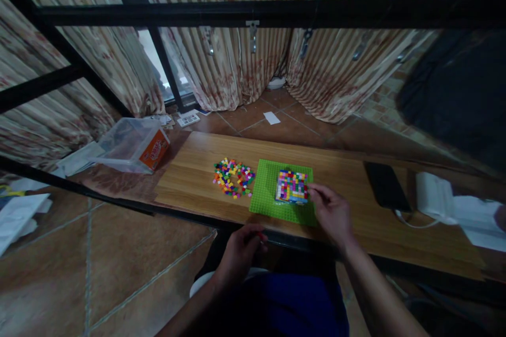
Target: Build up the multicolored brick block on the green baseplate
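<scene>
A block built of many-coloured toy bricks [291, 187] stands on the right part of a green studded baseplate [264, 189]. My right hand [331, 213] is at the block's right side, its thumb and fingers pinched together near the upper right edge. What lies between those fingertips is too small to make out. In front of the table edge, my left hand [242, 248] is closed on a small red brick [261, 236], which shows at the fingertips. Left of the baseplate lies a loose pile of small coloured bricks [233, 178].
On the wooden table [190, 168], a black phone [387, 187] and a white box-like device [435, 197] with a cable lie to the right. Beyond the table's left end stands a clear plastic bin [128, 142] with an orange label. A dark metal bar [253, 15] crosses ahead, before curtains.
</scene>
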{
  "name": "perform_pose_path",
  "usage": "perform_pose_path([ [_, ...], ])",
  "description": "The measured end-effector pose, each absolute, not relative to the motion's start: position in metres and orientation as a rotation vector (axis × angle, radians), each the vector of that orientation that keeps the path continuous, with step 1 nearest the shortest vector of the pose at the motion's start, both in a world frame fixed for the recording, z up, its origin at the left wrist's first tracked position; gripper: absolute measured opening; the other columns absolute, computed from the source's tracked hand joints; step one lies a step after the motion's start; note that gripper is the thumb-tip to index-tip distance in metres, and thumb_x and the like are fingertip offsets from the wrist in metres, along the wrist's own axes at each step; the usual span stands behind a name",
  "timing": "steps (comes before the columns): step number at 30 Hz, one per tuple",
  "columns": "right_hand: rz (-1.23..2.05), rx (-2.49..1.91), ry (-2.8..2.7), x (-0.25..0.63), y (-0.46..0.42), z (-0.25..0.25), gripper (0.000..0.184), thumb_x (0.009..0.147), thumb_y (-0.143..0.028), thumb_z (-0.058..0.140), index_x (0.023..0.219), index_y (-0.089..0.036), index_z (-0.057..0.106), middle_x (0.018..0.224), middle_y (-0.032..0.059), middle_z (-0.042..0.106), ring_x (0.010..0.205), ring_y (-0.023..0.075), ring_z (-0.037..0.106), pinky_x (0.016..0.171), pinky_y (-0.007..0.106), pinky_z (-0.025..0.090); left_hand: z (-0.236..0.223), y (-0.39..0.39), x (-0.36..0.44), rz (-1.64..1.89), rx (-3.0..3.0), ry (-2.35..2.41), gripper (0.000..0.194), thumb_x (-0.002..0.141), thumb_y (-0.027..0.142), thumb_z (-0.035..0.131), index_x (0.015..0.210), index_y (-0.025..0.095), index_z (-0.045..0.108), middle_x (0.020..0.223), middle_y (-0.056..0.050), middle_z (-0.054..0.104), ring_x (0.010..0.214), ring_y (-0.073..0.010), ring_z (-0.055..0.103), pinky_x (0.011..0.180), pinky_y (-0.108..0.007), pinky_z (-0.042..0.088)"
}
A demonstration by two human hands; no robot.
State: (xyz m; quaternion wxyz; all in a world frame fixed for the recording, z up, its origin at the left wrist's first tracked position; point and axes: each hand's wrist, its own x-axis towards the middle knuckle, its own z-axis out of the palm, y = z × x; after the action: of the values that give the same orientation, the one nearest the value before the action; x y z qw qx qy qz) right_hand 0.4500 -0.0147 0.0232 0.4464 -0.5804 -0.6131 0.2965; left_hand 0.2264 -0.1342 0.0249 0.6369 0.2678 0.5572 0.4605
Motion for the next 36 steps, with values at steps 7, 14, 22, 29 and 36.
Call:
perform_pose_path([
  [7,1.149,-1.222,-1.784,0.404,-0.087,0.04,0.023,0.093,-0.036,0.059,0.11,-0.027,0.071,0.104,0.0039,0.071,0.097,0.0188,0.067,0.086,0.033,0.052,0.036,-0.129,0.226,1.071,0.576,1.128,0.036,0.073,0.035,0.078,0.099,0.014,0.068,0.082,-0.003,0.072,0.063,-0.0114,0.063,0.067,-0.025,0.05],
  [14,1.365,-1.126,-1.874,0.39,-0.105,0.054,0.024,0.093,-0.03,0.06,0.116,-0.031,0.069,0.107,0.0025,0.068,0.099,0.0184,0.064,0.086,0.031,0.053,0.045,-0.131,0.224,1.071,0.591,1.043,0.04,0.074,0.036,0.08,0.105,0.014,0.068,0.093,-0.008,0.074,0.088,-0.0191,0.068,0.082,-0.029,0.051],
  [22,1.278,-1.195,-1.808,0.398,-0.106,0.052,0.017,0.093,-0.039,0.059,0.097,-0.028,0.072,0.101,0.0037,0.07,0.097,0.0204,0.066,0.085,0.033,0.053,0.041,-0.135,0.23,1.023,0.569,1.043,0.05,0.072,0.041,0.082,0.11,0.014,0.065,0.081,-0.004,0.073,0.065,-0.0116,0.064,0.07,-0.026,0.05],
  [29,0.798,-1.534,-1.518,0.452,-0.038,0.04,0.032,0.082,-0.051,0.067,0.096,-0.023,0.074,0.101,0.008,0.075,0.091,0.0248,0.069,0.083,0.039,0.054,0.032,-0.132,0.224,0.98,0.615,1.187,0.046,0.069,0.045,0.081,0.1,0.013,0.067,0.077,-0.003,0.072,0.064,-0.0113,0.062,0.066,-0.026,0.048],
  [36,0.775,-1.587,-1.526,0.463,0.016,0.031,0.034,0.077,-0.049,0.067,0.092,-0.021,0.075,0.093,0.0095,0.078,0.084,0.0254,0.071,0.079,0.041,0.055,0.01,-0.139,0.225,0.945,0.584,1.26,0.043,0.066,0.042,0.08,0.096,0.014,0.068,0.074,-0.003,0.071,0.06,-0.0117,0.06,0.063,-0.026,0.045],
])
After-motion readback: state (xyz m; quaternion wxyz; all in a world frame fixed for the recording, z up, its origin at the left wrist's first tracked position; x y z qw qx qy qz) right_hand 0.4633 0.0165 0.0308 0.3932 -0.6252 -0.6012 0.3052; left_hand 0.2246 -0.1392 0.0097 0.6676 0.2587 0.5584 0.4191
